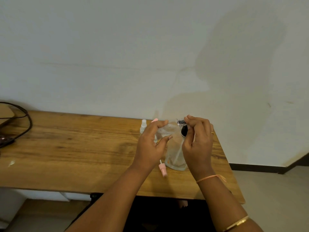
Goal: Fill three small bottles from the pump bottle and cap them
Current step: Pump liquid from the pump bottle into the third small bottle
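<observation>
One small capped bottle (143, 125) stands at the back of the table (66, 148), seemingly finished. The left hand (153, 144) grips a clear small bottle (168, 129) tilted sideways; the right hand (198, 144) pinches its black-collared cap (181, 122) above the pump bottle (176, 154). A pink sprayer top (163, 169) lies loose, so capping remains.

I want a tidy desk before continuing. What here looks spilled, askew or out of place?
A pink sprayer cap lies on its side on the wooden table, off its bottle, beside the pump bottle. No spill shows.
</observation>
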### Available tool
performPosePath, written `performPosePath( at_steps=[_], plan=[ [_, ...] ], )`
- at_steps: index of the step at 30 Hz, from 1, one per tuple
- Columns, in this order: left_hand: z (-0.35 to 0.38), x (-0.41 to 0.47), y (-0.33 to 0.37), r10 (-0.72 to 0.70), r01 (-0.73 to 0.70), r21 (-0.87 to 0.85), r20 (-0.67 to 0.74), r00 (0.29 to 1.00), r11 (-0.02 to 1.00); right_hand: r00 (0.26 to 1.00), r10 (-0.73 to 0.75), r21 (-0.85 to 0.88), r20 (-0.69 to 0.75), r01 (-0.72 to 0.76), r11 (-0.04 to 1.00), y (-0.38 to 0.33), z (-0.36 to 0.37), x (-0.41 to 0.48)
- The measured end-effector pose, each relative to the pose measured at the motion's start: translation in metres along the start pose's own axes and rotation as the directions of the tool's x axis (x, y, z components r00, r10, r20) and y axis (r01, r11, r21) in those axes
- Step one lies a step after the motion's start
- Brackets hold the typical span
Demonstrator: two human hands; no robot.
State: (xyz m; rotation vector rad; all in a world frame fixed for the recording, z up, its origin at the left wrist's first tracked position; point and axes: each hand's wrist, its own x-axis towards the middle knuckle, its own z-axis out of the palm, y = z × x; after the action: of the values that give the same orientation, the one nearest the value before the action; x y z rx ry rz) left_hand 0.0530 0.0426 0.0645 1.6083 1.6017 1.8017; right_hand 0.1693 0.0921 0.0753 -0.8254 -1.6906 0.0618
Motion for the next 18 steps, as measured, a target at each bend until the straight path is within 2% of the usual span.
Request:
performPosePath(
  at_steps=[8,12,15,18],
  plan=[
    [0.000,0.002,0.002,-0.006,0.006,-0.009,-0.003,1.000,1.000,1.000,0.022,-0.049,0.002,-0.022,0.999,-0.004,-0.002,0.004],
    [0.000,0.001,0.000,-0.027,0.027,-0.011,0.017,0.999,1.000,1.000,-0.020,-0.060,0.019,0.021,0.998,0.003,0.000,-0.002],
    [0.000,0.000,0.000,-0.037,0.037,-0.011,0.019,0.999,0.999,0.998,-0.053,-0.034,0.033,0.054,0.998,0.007,0.001,-0.004],
    [0.001,-0.002,-0.002,-0.016,0.016,-0.008,0.004,1.000,1.000,0.999,-0.021,-0.018,0.030,0.022,1.000,0.003,0.002,-0.004]
  ],
)
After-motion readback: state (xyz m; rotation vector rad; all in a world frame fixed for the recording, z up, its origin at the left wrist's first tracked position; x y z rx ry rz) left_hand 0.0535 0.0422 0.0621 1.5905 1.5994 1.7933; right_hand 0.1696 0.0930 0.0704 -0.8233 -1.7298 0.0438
